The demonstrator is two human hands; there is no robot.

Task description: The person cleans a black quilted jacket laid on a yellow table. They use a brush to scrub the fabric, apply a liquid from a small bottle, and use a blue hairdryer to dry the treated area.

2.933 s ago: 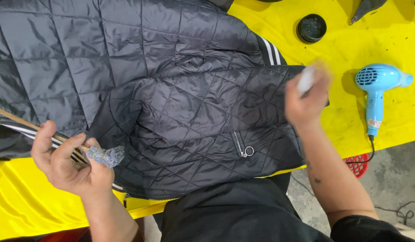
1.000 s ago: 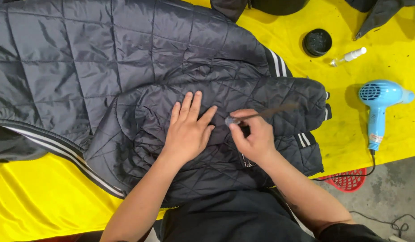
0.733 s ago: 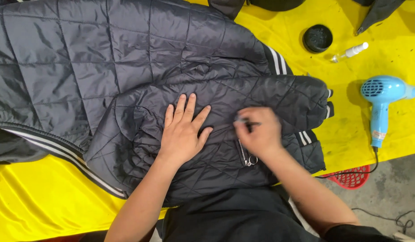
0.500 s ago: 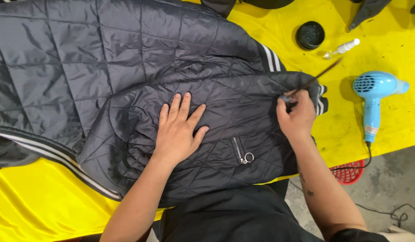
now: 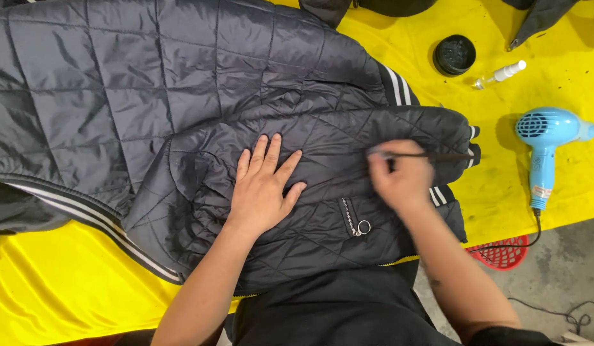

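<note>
A thin brush [image 5: 431, 155] is pinched in the closed right hand [image 5: 403, 179] above the black quilted jacket [image 5: 181, 96], lying level with its handle pointing right. The left hand [image 5: 265, 189] is pressed flat and open on the jacket. A blue hairdryer [image 5: 545, 138], a spray bottle [image 5: 500, 74] and a black lid [image 5: 454, 55] lie well apart on the yellow table [image 5: 60, 295].

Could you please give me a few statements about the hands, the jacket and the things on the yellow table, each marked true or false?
1. The left hand lies flat, fingers spread, on the dark quilted jacket. True.
2. The right hand is empty. False: it holds a thin dark brush-like stick over the jacket.
3. The light blue hair dryer lies on the yellow table cover, right of the jacket. True.
4. The small clear spray bottle stands upright on the jacket. False: it lies on its side on the table cover, beside the round black lid.
</note>
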